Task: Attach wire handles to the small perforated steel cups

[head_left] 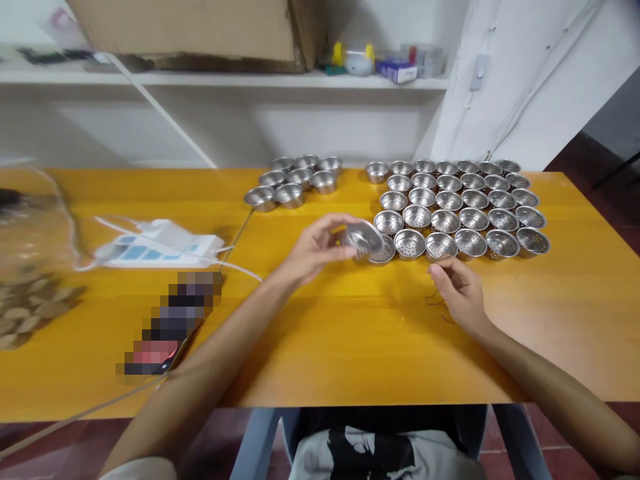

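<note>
My left hand (315, 250) is closed round a small perforated metal cup (364, 239), tilted on its side just above the table, next to the near left corner of a large group of such cups (460, 203). My right hand (457, 290) rests on the yellow table (350, 347) in front of that group, its fingers curled with fingertips pinched together; whether they hold anything I cannot make out. Thin dark wires (435, 300) lie beside the right hand. A smaller cluster of metal cups (295, 181) stands further back left.
A white power strip (160, 245) with cables lies at the left. A blurred-out object (170, 323) sits near the front left. A transparent container of brown round pieces (25, 300) is at the far left. A cardboard box (195, 33) stands on the shelf behind.
</note>
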A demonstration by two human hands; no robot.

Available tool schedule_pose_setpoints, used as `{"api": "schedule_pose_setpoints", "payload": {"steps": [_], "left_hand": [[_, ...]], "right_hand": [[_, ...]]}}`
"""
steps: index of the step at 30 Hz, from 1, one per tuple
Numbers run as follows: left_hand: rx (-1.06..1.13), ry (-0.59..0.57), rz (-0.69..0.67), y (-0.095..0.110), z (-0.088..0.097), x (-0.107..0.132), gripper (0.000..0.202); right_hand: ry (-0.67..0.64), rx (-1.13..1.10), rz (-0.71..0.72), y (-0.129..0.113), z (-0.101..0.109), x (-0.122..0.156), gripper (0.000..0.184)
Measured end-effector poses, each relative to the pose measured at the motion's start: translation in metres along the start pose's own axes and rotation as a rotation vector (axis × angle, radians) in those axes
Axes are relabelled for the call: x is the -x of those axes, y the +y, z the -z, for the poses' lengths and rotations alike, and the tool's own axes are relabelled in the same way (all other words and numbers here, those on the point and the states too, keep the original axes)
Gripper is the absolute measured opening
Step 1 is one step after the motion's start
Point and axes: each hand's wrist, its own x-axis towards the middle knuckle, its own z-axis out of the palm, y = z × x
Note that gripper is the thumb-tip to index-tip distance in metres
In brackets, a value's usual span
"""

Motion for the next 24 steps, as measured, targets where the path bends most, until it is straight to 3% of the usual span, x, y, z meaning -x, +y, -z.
{"api": "schedule_pose_setpoints", "payload": {"steps": [2,4,6,10,15,24], "left_hand": [[-0.133,0.259,-0.121,-0.011,0.024,-0.037,0.054],[-0.29,0.387,-0.139,-0.03,0.04,-0.074,0.052],[-0.46,0.447,-0.122,-0.051,0.045,-0.105,0.047],[-0.544,0.479,-0.082,-0.083,0.038,-0.147,0.042],[-0.571,0.49,-0.057,-0.106,0.035,-0.171,0.047],[-0.609,0.424,-0.107,-0.126,0.043,-0.183,0.066]], "right_hand": [[0.024,0.026,-0.024,0.003,0.003,-0.002,0.052],[0.031,0.06,-0.008,0.007,0.004,-0.004,0.054],[0.02,0.102,0.041,0.009,0.003,-0.003,0.05],[-0.046,0.196,0.19,0.01,-0.001,-0.001,0.036],[-0.147,0.263,0.318,0.01,0.0,0.0,0.023],[-0.212,0.331,0.497,0.004,0.005,0.001,0.019]]}}
